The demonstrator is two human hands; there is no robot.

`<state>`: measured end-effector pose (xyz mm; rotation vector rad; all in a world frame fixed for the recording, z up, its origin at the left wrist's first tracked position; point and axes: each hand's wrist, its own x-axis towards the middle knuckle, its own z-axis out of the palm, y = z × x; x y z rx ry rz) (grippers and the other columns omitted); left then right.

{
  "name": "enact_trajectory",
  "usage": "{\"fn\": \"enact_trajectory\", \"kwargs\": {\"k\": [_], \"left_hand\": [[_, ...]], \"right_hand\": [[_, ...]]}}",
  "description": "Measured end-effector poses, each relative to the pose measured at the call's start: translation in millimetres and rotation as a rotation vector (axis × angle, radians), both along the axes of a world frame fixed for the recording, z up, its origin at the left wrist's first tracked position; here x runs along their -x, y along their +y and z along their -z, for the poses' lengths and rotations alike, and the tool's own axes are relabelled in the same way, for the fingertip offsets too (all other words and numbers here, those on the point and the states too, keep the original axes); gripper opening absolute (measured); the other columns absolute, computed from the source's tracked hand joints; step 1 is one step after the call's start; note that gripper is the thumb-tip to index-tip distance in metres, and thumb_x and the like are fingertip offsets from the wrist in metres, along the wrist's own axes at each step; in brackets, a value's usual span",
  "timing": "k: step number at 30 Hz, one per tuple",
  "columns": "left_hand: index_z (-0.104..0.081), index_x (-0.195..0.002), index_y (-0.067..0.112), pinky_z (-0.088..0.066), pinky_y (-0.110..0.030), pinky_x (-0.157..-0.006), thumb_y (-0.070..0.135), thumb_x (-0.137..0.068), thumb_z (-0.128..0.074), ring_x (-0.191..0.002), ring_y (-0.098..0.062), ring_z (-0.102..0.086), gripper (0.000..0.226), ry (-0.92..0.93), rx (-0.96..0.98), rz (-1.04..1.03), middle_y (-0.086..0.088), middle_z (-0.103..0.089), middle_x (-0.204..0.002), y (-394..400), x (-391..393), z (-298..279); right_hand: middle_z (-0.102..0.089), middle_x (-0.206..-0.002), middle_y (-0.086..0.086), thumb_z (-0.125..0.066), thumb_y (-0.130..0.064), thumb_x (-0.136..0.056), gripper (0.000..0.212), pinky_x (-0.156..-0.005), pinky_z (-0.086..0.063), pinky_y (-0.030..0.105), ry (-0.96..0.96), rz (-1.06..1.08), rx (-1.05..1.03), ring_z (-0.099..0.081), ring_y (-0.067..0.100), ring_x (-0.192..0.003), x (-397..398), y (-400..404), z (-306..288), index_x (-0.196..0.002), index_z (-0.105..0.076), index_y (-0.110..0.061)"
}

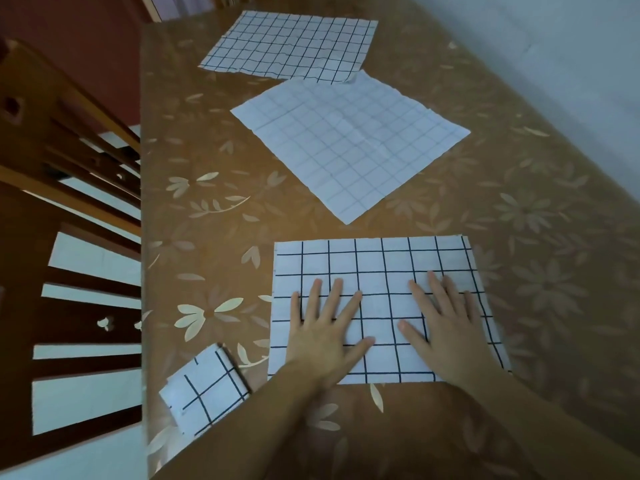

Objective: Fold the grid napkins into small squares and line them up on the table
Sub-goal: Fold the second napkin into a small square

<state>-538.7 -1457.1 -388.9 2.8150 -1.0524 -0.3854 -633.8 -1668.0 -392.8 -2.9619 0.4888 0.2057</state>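
both hands lie flat on the near grid napkin (pixel 381 268), which sits on the bench (pixel 207 237) straight ahead of the person, its near edge running left to right. the left hand (pixel 325 327) has its fingers straight and spread, palm down on the left half of the cloth; the right hand (pixel 443 323) lies the same way on the right half, fingers fanned toward the far edge. neither one grips or pinches anything, they only press. this napkin looks a little wider than deep, so it may be folded once already, though i cannot tell the layers from here. its longer side seems to run across the person, so the next fold would most likely bring one short side over to the other, and each hand is already beside its own side, equally near. a finished folded square (pixel 204 389) rests near the bench's front edge, just left of the left forearm and apart from the pressed napkin. farther off, a pale napkin (pixel 349 143) lies open and turned at an angle, grid faint as if face down, and beyond it a dark-lined open napkin (pixel 291 46) lies near the far end, their corners nearly meeting or overlapping. a wooden chair (pixel 62 202) stands at the left. by my reckoning one piece is done and three remain.
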Motion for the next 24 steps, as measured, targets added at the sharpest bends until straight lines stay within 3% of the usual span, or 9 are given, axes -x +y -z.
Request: {"fn": "enact_trajectory", "kwargs": {"k": [4, 14, 19, 24], "left_hand": [[0.002, -0.151, 0.044, 0.017, -0.055, -0.113, 0.078, -0.089, -0.013, -0.145, -0.027, 0.024, 0.072, -0.012, -0.005, -0.025, 0.009, 0.014, -0.16, 1, 4, 0], [0.006, -0.151, 0.044, 0.014, -0.057, -0.114, 0.08, -0.086, -0.012, -0.144, -0.027, 0.027, 0.076, 0.005, 0.004, -0.084, 0.008, 0.017, -0.16, 5, 14, -3], [-0.007, -0.152, 0.042, 0.006, -0.061, -0.113, 0.081, -0.085, -0.019, -0.147, -0.03, 0.014, 0.079, -0.022, 0.031, -0.145, 0.005, 0.004, -0.162, 9, 22, 2], [0.009, -0.15, 0.045, 0.008, -0.062, -0.113, 0.08, -0.085, -0.015, -0.145, -0.028, 0.026, 0.077, 0.011, -0.039, -0.125, 0.005, 0.014, -0.161, 16, 29, -3]], "right_hand": [[-0.01, -0.162, 0.001, -0.01, -0.072, -0.089, 0.075, -0.116, 0.001, 0.045, 0.008, -0.002, 0.014, -0.004, 0.025, -0.149, -1, 0, 2, -0.152, -0.018, -0.033], [-0.015, -0.161, 0.001, -0.01, -0.074, -0.089, 0.077, -0.117, -0.004, 0.048, 0.005, -0.027, 0.003, -0.008, 0.024, -0.149, 2, -3, 4, -0.152, -0.021, -0.032], [-0.016, -0.161, 0.001, -0.011, -0.074, -0.088, 0.076, -0.118, -0.009, 0.051, -0.004, -0.029, 0.0, -0.009, 0.025, -0.149, 2, -4, 5, -0.151, -0.022, -0.032], [-0.009, -0.162, 0.0, -0.006, -0.074, -0.086, 0.079, -0.118, -0.006, 0.053, 0.003, -0.017, -0.015, -0.002, 0.024, -0.149, 2, -3, 1, -0.152, -0.017, -0.033]]}}
